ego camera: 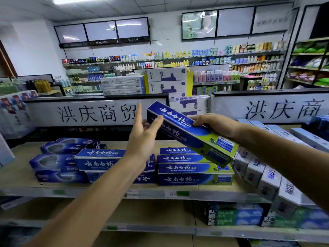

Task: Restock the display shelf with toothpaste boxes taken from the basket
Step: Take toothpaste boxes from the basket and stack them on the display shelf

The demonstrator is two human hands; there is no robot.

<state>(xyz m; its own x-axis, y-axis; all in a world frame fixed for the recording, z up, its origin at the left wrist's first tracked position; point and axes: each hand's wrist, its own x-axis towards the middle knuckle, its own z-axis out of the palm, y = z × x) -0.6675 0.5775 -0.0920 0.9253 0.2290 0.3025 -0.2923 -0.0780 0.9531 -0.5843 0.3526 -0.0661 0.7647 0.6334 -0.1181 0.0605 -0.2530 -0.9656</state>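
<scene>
so the right hand grips the toothpaste box, tilted in midair over the stacked boxes on the shelf. the left hand is open, maybe just touching its upper end. Bare board along the front edge.

There are two hands, the left hand and the right hand. One held toothpaste box is blue and green; at least five shelved boxes match it, in two stacks. Two white signs carry black characters.
</scene>
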